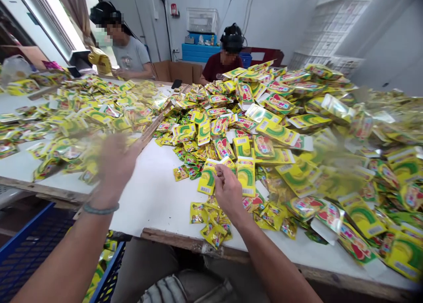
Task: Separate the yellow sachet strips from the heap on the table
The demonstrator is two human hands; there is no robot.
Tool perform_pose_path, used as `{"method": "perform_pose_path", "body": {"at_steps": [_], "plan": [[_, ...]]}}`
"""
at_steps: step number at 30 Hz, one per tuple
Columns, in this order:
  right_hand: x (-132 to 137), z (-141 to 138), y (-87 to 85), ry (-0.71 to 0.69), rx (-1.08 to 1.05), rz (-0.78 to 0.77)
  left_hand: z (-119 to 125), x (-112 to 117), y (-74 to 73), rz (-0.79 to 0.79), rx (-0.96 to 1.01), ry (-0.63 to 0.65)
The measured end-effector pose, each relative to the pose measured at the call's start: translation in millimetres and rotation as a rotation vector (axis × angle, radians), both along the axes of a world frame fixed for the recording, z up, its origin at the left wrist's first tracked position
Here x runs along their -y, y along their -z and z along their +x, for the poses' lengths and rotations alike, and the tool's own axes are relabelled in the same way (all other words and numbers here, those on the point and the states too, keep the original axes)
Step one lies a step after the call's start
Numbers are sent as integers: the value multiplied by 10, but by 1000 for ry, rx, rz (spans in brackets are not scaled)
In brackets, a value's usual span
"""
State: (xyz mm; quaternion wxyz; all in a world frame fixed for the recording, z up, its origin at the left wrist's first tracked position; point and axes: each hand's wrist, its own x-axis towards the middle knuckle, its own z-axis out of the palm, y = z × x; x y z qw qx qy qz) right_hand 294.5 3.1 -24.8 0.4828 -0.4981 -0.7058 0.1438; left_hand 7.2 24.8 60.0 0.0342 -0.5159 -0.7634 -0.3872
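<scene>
Fingers (219, 171) of your right hand (230, 192) curl together in a loose pinch at the edge of a flat yellow-and-green cardboard carton with a barcode (206, 179); you cannot tell from this angle whether they grip it or only touch it. A second carton of the same kind (245, 175) stands just beyond your knuckles, at the foot of the large heap of yellow cartons (264, 140) on the white-topped bench (150, 197). Your left hand (115, 157) blurs near a spread of glossy yellow packets (109, 113) across the brown wooden strip (153, 129), and whether it has hold of anything cannot be told.

The step in hand looks like handling cartons one by one with the right hand while the left works on the other side. Your next move seems to call for a firm pinch on that one carton, clear of its neighbour and of the small shiny yellow sachets (214, 221) by the bench edge.

Below on your left, a blue plastic lattice crate (111, 270) holds yellow packs. Several heaped cartons show white end flaps, their insides hidden. Across the bench, a brown cardboard box (180, 72) hides its contents.
</scene>
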Motion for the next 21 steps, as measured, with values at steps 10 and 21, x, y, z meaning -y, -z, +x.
{"method": "perform_pose_path", "body": {"at_steps": [10, 21], "plan": [[34, -76, 58, -119, 155, 31, 1109, -138, 771, -517, -297, 685], [100, -175, 19, -238, 66, -62, 683, 265, 754, -488, 260, 777]]}}
